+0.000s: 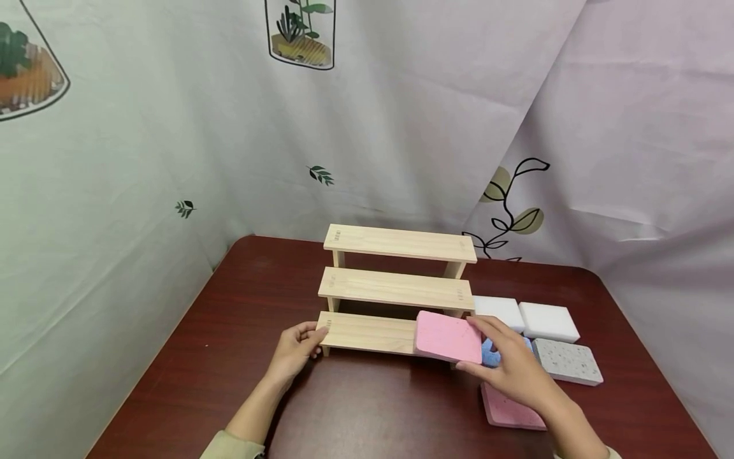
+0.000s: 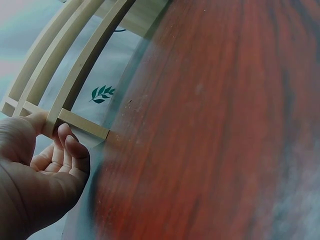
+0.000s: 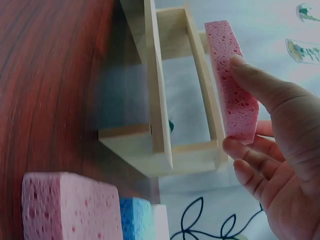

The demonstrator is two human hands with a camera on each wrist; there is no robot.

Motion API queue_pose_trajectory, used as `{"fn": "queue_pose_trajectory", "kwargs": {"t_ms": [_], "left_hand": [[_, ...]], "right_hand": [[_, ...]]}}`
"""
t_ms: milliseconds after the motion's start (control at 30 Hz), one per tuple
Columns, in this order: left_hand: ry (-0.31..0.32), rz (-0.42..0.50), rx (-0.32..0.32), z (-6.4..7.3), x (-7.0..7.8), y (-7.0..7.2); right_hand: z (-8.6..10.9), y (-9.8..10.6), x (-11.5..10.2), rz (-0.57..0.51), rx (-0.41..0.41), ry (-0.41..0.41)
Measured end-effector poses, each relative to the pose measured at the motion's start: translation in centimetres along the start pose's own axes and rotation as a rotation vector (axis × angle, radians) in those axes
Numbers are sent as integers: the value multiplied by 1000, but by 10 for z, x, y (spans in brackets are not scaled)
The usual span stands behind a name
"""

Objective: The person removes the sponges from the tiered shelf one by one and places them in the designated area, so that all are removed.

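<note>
A three-tier wooden stand of pale wood is set on the dark red table. My left hand pinches the left end of its lowest board, thumb on top and fingers curled beneath, as the left wrist view also shows. In my right hand is a pink sponge, a rectangular block gripped at its right edge between thumb and fingers. This sponge is over the right part of the lowest board. In the right wrist view its porous edge faces the camera; whether it touches the board I cannot tell.
Right of the stand lie two white sponges, a speckled grey sponge, a blue sponge partly behind my right hand, and another pink sponge nearer the front. A patterned pale cloth hangs behind the table.
</note>
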State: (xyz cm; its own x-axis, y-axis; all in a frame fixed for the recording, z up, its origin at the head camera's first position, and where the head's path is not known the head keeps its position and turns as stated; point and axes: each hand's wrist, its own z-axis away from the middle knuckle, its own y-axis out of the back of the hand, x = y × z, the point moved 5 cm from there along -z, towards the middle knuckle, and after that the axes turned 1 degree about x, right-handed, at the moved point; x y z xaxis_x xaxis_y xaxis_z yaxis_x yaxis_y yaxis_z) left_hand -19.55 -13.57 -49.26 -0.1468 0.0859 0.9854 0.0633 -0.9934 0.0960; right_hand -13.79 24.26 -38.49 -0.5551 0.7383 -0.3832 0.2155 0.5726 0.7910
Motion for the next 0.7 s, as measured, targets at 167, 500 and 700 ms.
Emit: {"fn": "queue_pose_trajectory", "kwargs": {"t_ms": [167, 500, 700], "left_hand": [[-3, 0, -3, 2, 3, -1], [-8, 0, -6, 1, 2, -1], [-9, -4, -3, 2, 1, -1]], "right_hand": [[6, 12, 6, 9, 31, 1], [22, 36, 21, 6, 82, 7], [35, 44, 33, 36, 92, 26]]}}
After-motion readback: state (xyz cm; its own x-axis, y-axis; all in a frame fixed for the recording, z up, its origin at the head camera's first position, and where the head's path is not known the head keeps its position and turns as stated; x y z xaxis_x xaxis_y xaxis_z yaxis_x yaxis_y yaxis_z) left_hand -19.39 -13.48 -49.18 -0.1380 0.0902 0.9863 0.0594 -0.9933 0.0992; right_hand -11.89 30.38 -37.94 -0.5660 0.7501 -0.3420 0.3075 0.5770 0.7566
